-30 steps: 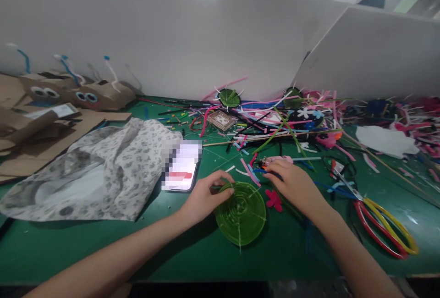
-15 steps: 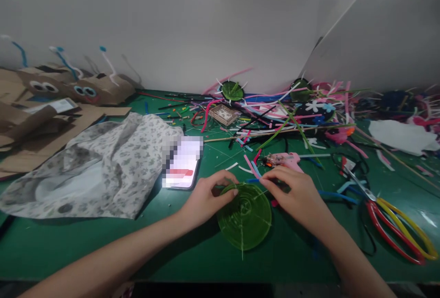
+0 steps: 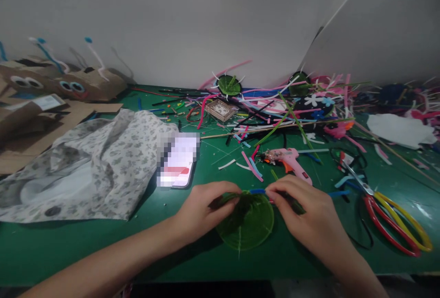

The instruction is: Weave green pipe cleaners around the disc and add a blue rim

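Note:
A round translucent green woven disc lies on the green mat near the front edge. My left hand is closed, its fingers pinching the disc's upper left rim. My right hand is closed too, pinching the disc's upper right rim and a dark green strip. A short blue strip lies along the disc's top edge between my fingertips. A pink glue gun rests just beyond my right hand.
A phone and a patterned grey cloth lie to the left. Scissors with red and yellow handles are at the right. Several coloured strips and small discs litter the back by the white wall. Cardboard figures stand far left.
My right hand left the glue gun and came down onto the disc's right rim. The disc has tilted up at the top, with both hands now gripping it.

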Demonstrator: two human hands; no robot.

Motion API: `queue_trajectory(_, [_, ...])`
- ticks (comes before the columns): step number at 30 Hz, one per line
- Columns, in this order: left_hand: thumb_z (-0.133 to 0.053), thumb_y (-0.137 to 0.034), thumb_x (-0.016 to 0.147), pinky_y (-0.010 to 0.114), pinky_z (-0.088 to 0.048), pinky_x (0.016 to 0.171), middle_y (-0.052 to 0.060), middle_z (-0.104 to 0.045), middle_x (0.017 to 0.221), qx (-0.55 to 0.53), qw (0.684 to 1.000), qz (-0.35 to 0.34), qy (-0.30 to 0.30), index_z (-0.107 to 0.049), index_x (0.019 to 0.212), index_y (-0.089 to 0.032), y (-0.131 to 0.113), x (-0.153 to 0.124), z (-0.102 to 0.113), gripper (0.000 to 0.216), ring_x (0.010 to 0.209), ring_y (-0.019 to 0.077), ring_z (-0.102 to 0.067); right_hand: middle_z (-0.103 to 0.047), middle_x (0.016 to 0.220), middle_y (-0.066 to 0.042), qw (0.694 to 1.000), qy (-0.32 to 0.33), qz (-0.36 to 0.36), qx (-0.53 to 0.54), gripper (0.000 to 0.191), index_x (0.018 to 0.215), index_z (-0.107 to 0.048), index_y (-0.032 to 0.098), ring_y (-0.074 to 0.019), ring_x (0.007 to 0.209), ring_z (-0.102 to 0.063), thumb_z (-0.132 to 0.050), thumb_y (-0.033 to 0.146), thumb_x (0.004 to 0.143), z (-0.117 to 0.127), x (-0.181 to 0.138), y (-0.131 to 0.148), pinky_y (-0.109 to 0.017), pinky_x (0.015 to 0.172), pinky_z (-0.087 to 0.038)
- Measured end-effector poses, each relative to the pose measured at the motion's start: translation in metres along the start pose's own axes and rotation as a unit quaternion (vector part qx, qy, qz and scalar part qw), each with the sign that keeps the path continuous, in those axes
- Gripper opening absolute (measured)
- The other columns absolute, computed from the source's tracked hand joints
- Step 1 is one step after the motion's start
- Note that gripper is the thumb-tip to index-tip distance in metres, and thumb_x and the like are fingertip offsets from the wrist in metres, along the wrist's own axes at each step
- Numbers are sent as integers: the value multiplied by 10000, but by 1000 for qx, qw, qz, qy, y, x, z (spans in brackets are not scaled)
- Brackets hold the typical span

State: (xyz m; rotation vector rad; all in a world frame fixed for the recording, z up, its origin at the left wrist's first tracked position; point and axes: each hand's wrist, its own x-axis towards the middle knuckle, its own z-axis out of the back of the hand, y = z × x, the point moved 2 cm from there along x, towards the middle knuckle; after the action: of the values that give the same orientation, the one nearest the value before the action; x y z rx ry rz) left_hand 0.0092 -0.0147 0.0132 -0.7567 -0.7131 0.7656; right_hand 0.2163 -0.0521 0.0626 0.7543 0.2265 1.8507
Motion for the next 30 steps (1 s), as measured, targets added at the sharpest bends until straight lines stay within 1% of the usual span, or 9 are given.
queue_trajectory(2, [-567, -237, 873, 232, -509, 679, 18, -720, 912, 1, 1000, 0, -2, -665, 984, -233, 1, 0, 0, 148, 706, 140, -635, -647, 832, -34, 999, -31, -10, 3, 94, 845, -599, 218, -163, 779, -609, -517, 194, 885, -1, -1, 0, -268, 682, -477])
queue_trajectory(4, [-561, -245, 875, 241, -514, 681, 22, -721, 912, 4, 1000, 4, 0, -669, 986, -233, 2, 0, -1, 155, 703, 144, -637, -648, 827, -35, 999, -46, -13, 8, 80, 845, -597, 216, -160, 772, -610, -529, 189, 876, -3, -2, 1, -261, 665, -480])
queue_trajectory(9, [-564, -266, 872, 248, -519, 676, 28, -725, 910, 12, 1000, 13, -6, -680, 993, -238, 4, -2, -2, 169, 655, 140, -626, -652, 823, -32, 999, -46, 14, 5, 86, 862, -594, 214, -163, 779, -617, -526, 163, 868, -9, -5, 4, -270, 684, -486])
queue_trajectory(13, [-573, -246, 869, 238, -516, 675, 19, -725, 907, 11, 1000, -3, -13, -671, 991, -240, 3, -1, -2, 156, 664, 136, -632, -650, 832, -34, 998, -53, 25, -22, 93, 882, -587, 214, -169, 790, -617, -524, 148, 865, -9, -5, 4, -285, 706, -483])
queue_trajectory(18, [-587, -219, 864, 218, -505, 666, 6, -721, 899, 6, 1000, -15, -20, -660, 992, -239, 2, -1, -2, 150, 668, 124, -631, -643, 852, -39, 997, -44, 44, -37, 115, 900, -578, 213, -169, 812, -608, -510, 125, 872, -9, -5, 5, -296, 742, -476])
queue_trajectory(26, [-587, -208, 862, 206, -492, 643, 1, -714, 901, 4, 1000, -14, -19, -654, 992, -235, 2, -1, -1, 148, 657, 113, -618, -631, 835, -34, 998, -32, 44, -23, 123, 882, -577, 209, -158, 800, -590, -506, 109, 874, -13, -6, 8, -286, 727, -471])
queue_trajectory(28, [-587, -209, 863, 202, -489, 639, -1, -713, 905, 0, 1000, -10, -18, -654, 989, -235, 2, -1, -1, 145, 661, 112, -617, -641, 861, -36, 998, -33, 48, -24, 120, 912, -589, 213, -164, 828, -595, -523, 124, 867, -11, -6, 7, -290, 748, -475])
queue_trajectory(30, [-585, -216, 866, 202, -486, 632, -2, -712, 907, -3, 1000, -5, -16, -655, 989, -235, 3, 0, -2, 143, 646, 107, -611, -655, 946, -47, 997, -42, 49, -43, 158, 996, -597, 220, -185, 912, -599, -551, 162, 856, -6, -5, 2, -315, 815, -474])
